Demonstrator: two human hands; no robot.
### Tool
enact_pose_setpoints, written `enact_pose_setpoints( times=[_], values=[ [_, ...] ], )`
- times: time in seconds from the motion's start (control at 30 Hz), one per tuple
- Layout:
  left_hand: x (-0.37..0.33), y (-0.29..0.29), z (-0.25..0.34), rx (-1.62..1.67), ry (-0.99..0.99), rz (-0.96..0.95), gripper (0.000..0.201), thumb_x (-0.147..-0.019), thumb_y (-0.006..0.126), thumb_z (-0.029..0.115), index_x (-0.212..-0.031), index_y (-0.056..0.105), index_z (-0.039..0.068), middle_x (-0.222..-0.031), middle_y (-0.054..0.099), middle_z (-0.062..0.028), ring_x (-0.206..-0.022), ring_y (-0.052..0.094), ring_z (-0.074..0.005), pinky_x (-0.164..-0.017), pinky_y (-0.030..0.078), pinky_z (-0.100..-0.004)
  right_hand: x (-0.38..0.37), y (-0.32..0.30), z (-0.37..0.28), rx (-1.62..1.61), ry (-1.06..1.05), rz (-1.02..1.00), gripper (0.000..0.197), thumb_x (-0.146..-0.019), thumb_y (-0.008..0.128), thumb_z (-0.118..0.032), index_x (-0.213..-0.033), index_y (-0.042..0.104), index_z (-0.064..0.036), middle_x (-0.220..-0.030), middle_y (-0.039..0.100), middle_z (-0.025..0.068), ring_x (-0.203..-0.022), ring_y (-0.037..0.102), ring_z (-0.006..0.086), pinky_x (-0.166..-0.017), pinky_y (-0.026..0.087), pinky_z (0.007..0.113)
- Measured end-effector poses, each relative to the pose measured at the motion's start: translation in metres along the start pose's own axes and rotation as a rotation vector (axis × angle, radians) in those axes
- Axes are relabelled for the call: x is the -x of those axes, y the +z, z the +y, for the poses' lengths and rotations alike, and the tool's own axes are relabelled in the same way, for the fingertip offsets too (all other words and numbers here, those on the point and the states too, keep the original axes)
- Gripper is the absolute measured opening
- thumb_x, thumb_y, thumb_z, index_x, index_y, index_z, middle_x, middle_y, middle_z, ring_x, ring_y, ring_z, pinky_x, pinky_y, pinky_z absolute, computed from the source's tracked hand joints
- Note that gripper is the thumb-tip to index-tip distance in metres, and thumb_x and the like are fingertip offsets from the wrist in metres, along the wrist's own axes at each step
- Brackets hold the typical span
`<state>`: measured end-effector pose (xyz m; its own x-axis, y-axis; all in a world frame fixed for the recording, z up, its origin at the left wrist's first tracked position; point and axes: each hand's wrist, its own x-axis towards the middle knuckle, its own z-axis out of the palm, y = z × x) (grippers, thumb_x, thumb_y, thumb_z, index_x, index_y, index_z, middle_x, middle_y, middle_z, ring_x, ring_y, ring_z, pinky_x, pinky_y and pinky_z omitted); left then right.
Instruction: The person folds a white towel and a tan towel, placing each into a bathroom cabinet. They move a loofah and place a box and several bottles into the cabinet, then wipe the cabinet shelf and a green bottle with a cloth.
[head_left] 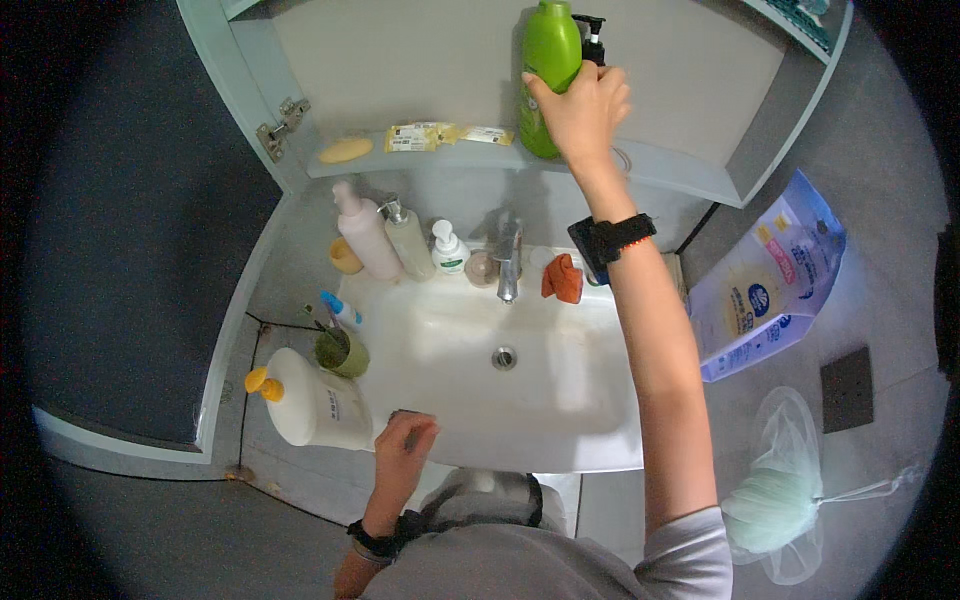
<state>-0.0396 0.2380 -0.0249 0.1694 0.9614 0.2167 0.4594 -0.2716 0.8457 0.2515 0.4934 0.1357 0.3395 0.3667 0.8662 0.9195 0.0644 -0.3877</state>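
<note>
Right hand (pixel 583 108) grips green plastic bottle (pixel 550 55), obscuring most of black pump-top bottle (pixel 594 45); left hand (pixel 403 448) curled, contents indeterminable.

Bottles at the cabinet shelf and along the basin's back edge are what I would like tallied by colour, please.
Green bottle, right hand on it: 1
Black-topped pump bottle, mostly hidden: 1
Pale pink bottle: 1
Translucent bottle with silver pump: 1
White pump bottle: 1
Total: 5
</note>
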Motion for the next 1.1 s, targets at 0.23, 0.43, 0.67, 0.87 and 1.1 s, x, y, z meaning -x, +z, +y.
enact_pose_setpoints(
  times=[0.23,0.43,0.67,0.87,1.1],
  values=[
    [-0.005,-0.009,0.001,-0.01,0.034,0.001,0.014,-0.078,0.064,0.004,-0.091,0.059,0.001,-0.09,0.059,-0.0096,-0.076,0.058,-0.0177,-0.067,0.048,-0.0267,0.023,-0.019,-0.027,-0.401,-0.068,-0.003,0.038,-0.067,0.073,-0.024,-0.082,0.051,0.0017,-0.085,0.051,0.0153,-0.082,0.049,0.0307,-0.072,0.04,0.04],
    [-0.044,-0.005,0.024,0.014,0.173,0.074,0.04,-0.075,0.067,0.005,-0.111,0.052,0.004,-0.111,0.053,-0.0129,-0.1,0.053,-0.0237,-0.083,0.044,-0.0327,0.1,-0.104,-0.037,-0.686,0.013,-0.604,0.038,-0.068,0.075,-0.018,-0.097,0.056,-0.0018,-0.093,0.058,0.0075,-0.089,0.055,0.0164,-0.079,0.043,0.031],
    [-0.037,0.019,0.011,0.468,-0.222,-0.197,0.069,-0.069,0.074,0.011,-0.125,0.034,0.002,-0.118,0.05,-0.0142,-0.11,0.049,-0.0229,-0.092,0.041,-0.0365,0.203,-0.132,-0.041,-1.206,0.399,-1.229,0.042,-0.07,0.074,-0.021,-0.101,0.052,-0.0004,-0.097,0.052,0.007,-0.097,0.05,0.0165,-0.086,0.039,0.032],
    [-0.027,0.011,0.008,0.376,-0.231,-0.177,0.061,-0.067,0.074,0.005,-0.118,0.041,0.001,-0.111,0.054,-0.0114,-0.101,0.055,-0.0215,-0.088,0.045,-0.0363,0.126,-0.124,-0.001,-1.006,0.206,-1.006,0.06,-0.075,0.069,-0.032,-0.119,0.041,-0.0021,-0.12,0.044,0.0123,-0.105,0.045,0.0224,-0.093,0.036,0.036],
    [-0.008,-0.015,0.004,0.364,-0.275,-0.037,0.062,-0.067,0.074,0.006,-0.119,0.041,0.001,-0.11,0.054,-0.0119,-0.102,0.055,-0.0239,-0.087,0.046,-0.0378,0.03,-0.031,0.063,-0.332,0.262,-0.282,0.078,-0.069,0.07,-0.042,-0.121,0.037,0.0065,-0.118,0.041,0.0224,-0.109,0.046,0.0323,-0.091,0.038,0.042]
  ],
)
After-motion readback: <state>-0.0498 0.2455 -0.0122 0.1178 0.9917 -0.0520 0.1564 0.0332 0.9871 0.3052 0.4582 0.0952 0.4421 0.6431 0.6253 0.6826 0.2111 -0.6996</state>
